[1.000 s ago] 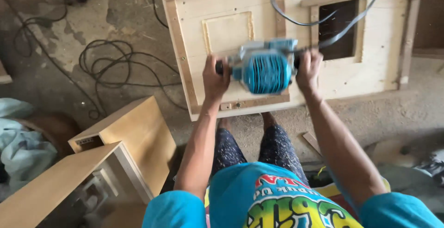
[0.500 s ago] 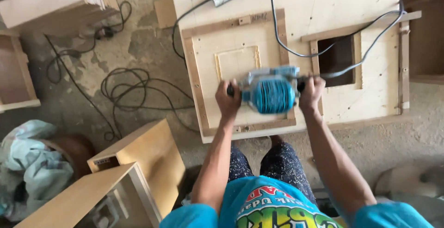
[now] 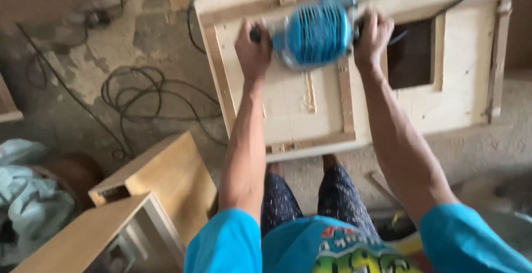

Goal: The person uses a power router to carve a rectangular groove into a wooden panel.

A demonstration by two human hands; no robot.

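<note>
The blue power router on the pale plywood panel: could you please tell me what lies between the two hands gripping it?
In the head view, only the blue power router lies between the left hand and right hand.

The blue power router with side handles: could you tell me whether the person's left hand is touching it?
Touching. The head view shows the left hand wrapped around the blue power router's black side handle.

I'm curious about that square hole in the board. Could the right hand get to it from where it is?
Probably yes. The right hand grips the blue router right beside the square hole, with nothing between them, but it would have to let go first.
</note>
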